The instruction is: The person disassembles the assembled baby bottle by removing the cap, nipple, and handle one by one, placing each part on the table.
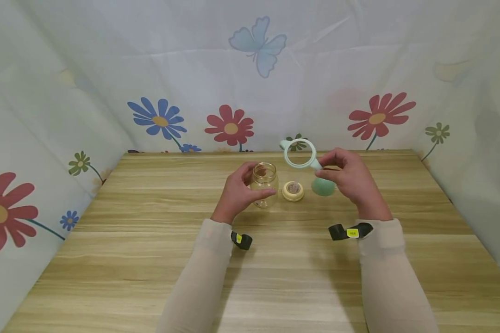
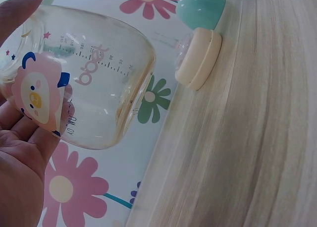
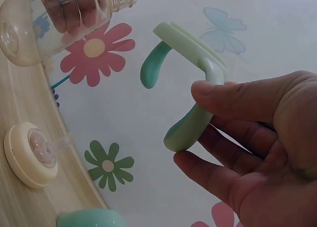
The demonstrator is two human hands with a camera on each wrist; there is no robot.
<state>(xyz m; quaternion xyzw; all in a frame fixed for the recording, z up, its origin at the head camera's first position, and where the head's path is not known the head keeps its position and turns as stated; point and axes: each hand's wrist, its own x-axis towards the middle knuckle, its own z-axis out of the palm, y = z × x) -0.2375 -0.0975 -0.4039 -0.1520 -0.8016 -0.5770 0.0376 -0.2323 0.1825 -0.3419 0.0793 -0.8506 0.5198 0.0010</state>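
Observation:
My left hand [image 1: 243, 189] grips a clear baby bottle body [image 1: 265, 192] around its side, thumb across the front. The bottle is upright, its mouth uncovered; a pink animal print [image 2: 37, 95] and measuring marks show in the left wrist view. My right hand [image 1: 350, 178] pinches one grip of a pale green bottle handle ring [image 1: 286, 157], holding it above the table. In the right wrist view, both curved grips of the handle ring [image 3: 190, 51] show. Between the hands lies a cream collar with a clear nipple [image 1: 293, 191]. A green dome cap [image 1: 323, 187] sits below my right hand.
The wood-grain table [image 1: 150, 259] runs to a white curtain [image 1: 183, 60] with printed flowers and a butterfly, which hangs at the back and both sides. Each wrist carries a small black camera, such as the one at the right cuff [image 1: 337, 232].

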